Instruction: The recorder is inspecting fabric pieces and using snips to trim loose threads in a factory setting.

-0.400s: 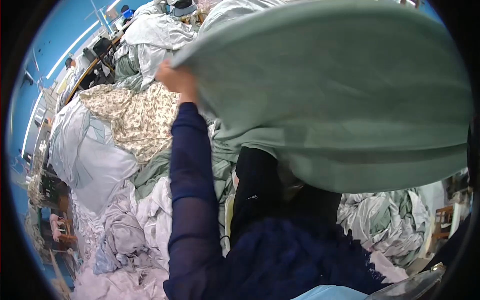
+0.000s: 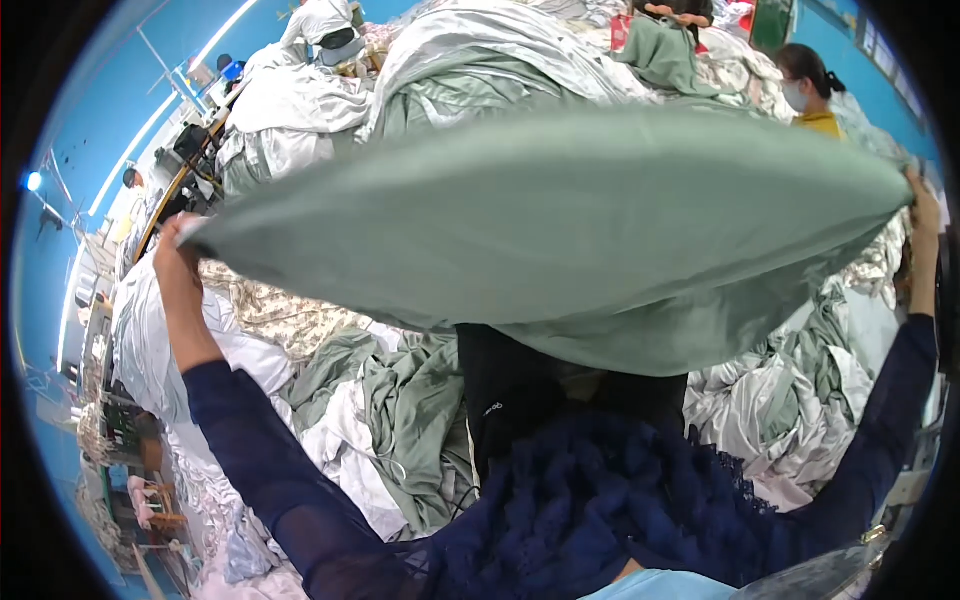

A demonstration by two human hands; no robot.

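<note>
A large sage-green cloth (image 2: 560,230) is stretched wide in the air before me, billowing between my two raised hands. At its left corner, my left hand (image 2: 180,255) is closed on the fabric. Far to the right, my right hand (image 2: 923,205) grips the opposite corner. The cloth's lower edge hangs over my dark trouser legs (image 2: 515,395). Its middle is slightly smeared by motion, and it hides part of the heaps behind it.
Heaps of white and green fabric (image 2: 500,55) rise beyond the cloth. A floral cloth (image 2: 300,320) and crumpled green fabric (image 2: 420,420) lie at left; more bundles (image 2: 790,410) lie at right. A person in yellow (image 2: 820,120) is at far right, another in white (image 2: 322,25) at far left.
My left hand has swung outward to the left and lower, pulling the cloth wide. My right hand has come into view. The cloth has dropped, uncovering the heaps and people behind.
</note>
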